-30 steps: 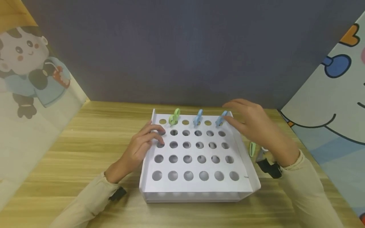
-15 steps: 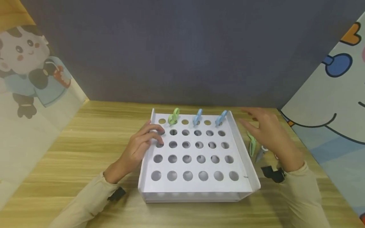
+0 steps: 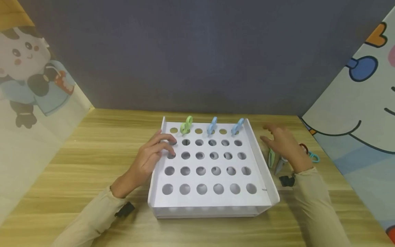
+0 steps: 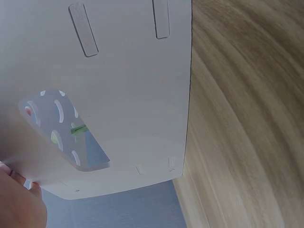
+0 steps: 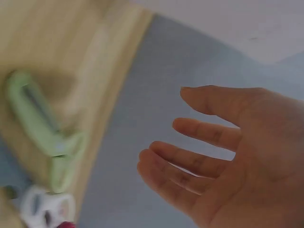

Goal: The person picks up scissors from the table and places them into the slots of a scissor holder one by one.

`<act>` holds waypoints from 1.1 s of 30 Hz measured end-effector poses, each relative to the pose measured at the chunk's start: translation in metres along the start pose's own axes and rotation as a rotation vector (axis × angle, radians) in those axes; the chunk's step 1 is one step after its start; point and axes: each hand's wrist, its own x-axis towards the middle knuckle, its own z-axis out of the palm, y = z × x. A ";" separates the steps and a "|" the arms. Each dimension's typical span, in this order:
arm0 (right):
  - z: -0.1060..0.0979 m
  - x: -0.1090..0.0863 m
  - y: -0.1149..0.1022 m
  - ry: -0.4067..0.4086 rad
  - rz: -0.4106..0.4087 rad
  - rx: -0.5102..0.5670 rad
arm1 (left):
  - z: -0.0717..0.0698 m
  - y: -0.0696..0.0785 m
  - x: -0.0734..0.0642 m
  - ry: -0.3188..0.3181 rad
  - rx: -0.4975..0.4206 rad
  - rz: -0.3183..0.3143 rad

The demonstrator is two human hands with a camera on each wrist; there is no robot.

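Left grip: hooked over rack edge; best kept steady.
Right grip: fingers loose, empty.
Green tool: nearby; approach from above, pinch squarely.

One white rack has thirty round holes in five rows of six, and three looped handles stand in its far row: one green handle at 11 o'clock, two blue handles at 12 and 1. Two hands show, one left hand at 9 o'clock, one right hand between 2 and 3. Near 3 o'clock lie at least four tools: one green, one white-handled, one dark red, one turquoise.
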 end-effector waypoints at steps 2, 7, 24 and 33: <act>0.009 0.000 0.008 -0.035 0.027 -0.001 | -0.001 0.000 -0.001 0.001 0.002 0.000; 0.026 -0.001 0.021 -0.105 0.063 -0.025 | -0.005 0.000 -0.006 -0.004 -0.002 -0.005; 0.029 -0.002 0.049 -0.190 0.110 -0.019 | 0.001 -0.001 0.002 0.007 -0.011 0.012; 0.033 -0.003 0.049 -0.125 0.078 -0.016 | 0.000 0.002 0.002 0.011 -0.019 0.005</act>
